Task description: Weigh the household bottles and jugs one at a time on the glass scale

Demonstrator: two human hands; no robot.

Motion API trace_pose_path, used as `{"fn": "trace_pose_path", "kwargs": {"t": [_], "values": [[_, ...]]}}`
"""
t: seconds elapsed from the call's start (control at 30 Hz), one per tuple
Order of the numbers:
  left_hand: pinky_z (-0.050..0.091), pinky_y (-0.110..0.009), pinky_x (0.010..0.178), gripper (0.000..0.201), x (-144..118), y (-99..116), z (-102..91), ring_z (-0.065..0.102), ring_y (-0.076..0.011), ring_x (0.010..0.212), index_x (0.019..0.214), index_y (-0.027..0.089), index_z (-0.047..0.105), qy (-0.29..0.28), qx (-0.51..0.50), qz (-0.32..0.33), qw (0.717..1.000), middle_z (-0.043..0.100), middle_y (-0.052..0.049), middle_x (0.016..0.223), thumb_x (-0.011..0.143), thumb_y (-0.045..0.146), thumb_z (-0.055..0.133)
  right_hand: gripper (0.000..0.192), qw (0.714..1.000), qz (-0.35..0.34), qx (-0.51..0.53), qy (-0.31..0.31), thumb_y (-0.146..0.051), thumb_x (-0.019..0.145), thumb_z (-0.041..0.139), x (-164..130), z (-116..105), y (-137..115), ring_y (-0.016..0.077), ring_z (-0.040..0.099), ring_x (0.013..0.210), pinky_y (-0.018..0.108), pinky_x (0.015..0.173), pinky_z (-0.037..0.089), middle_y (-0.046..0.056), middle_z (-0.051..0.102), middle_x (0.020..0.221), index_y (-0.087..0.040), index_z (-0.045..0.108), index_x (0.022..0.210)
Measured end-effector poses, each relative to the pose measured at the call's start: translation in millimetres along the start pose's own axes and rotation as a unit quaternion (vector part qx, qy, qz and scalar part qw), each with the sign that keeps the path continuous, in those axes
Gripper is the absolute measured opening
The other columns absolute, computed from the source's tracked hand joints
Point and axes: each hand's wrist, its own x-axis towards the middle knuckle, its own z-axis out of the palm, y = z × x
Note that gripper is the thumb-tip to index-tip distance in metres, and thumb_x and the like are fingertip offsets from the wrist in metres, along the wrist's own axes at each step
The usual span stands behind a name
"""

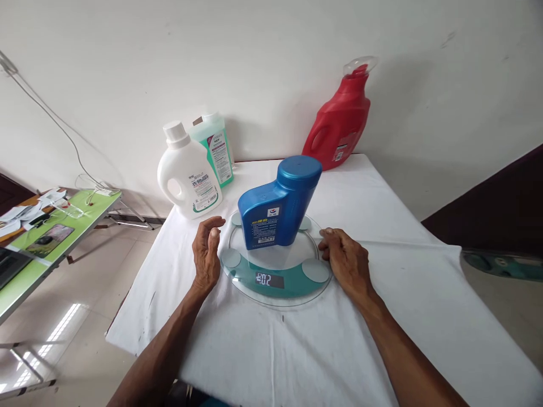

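Hands flank the glass scale

Blue bottle [278,206] stands upright on the round glass scale [275,288], display lit. Left hand [207,254] rests loose beside the scale's left rim, gripping nothing; right hand [345,260] touches the right rim, fingers relaxed, on the white tablecloth [382,226].

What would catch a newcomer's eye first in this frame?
A blue bottle stands upright on a round glass scale at the middle of the white-clothed table, its display lit. The left hand and right hand rest at the scale's opposite edges. A red jug stands against the wall behind.
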Motion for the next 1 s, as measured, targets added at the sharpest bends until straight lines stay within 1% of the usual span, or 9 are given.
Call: {"fn": "trace_pose_path", "kwargs": {"t": [0.17,0.3,0.37,0.6,0.87,1.0], "values": [[0.054,-0.044,0.103,0.044,-0.8,3.8,0.5,0.071,-0.0288,0.118,0.118,0.023,0.073,0.003,-0.006,-0.012,1.0,0.076,-0.01,0.12,0.11,0.059,0.048,0.048,1.0,-0.004,0.0,0.004,-0.066,0.103,0.042,-1.1,0.2,-1.3,0.021,0.065,0.063,0.037,0.073,0.052,0.003,0.072,0.073,-0.027,0.061,0.081],[0.054,-0.043,0.103,0.045,-0.5,7.2,0.2,0.07,-0.0298,0.12,0.117,0.024,0.073,0.007,-0.009,-0.027,1.0,0.076,-0.01,0.12,0.108,0.061,0.05,0.053,1.0,-0.001,0.006,0.003,-0.072,0.103,0.042,-1.7,-0.3,-2.8,0.0213,0.065,0.062,0.037,0.071,0.052,0.004,0.073,0.073,-0.027,0.064,0.086],[0.054,-0.043,0.102,0.045,-0.4,7.7,0.4,0.07,-0.0298,0.119,0.116,0.024,0.073,0.006,-0.011,-0.029,0.999,0.076,-0.01,0.12,0.108,0.062,0.051,0.053,1.0,0.0,0.006,0.002,-0.072,0.102,0.041,-2.0,-0.7,-3.5,0.0213,0.065,0.062,0.037,0.07,0.051,0.004,0.073,0.074,-0.027,0.064,0.085],[0.054,-0.043,0.102,0.045,-1.9,4.5,2.6,0.07,-0.0301,0.119,0.117,0.024,0.073,-0.014,-0.005,-0.025,1.0,0.077,-0.01,0.12,0.107,0.062,0.053,0.043,1.0,0.01,0.005,-0.002,-0.06,0.101,0.043,-1.7,-0.1,-4.6,0.0202,0.065,0.063,0.036,0.07,0.05,0.004,0.071,0.074,-0.028,0.058,0.078],[0.053,-0.043,0.101,0.043,-3.8,2.8,3.9,0.07,-0.0296,0.118,0.117,0.024,0.073,-0.025,-0.003,-0.025,0.999,0.076,-0.01,0.121,0.108,0.06,0.052,0.041,1.0,0.008,0.005,-0.002,-0.058,0.102,0.042,-1.8,-0.4,-4.0,0.0205,0.065,0.063,0.035,0.071,0.05,0.003,0.072,0.074,-0.028,0.058,0.079],[0.053,-0.046,0.104,0.043,-1.5,4.0,4.9,0.07,-0.0301,0.119,0.119,0.024,0.072,-0.049,-0.011,-0.039,0.998,0.076,-0.011,0.124,0.103,0.063,0.06,0.043,1.0,0.002,0.002,0.002,-0.059,0.102,0.042,-1.6,-0.5,-2.6,0.0207,0.065,0.063,0.035,0.071,0.05,0.003,0.071,0.071,-0.028,0.057,0.077]]}}
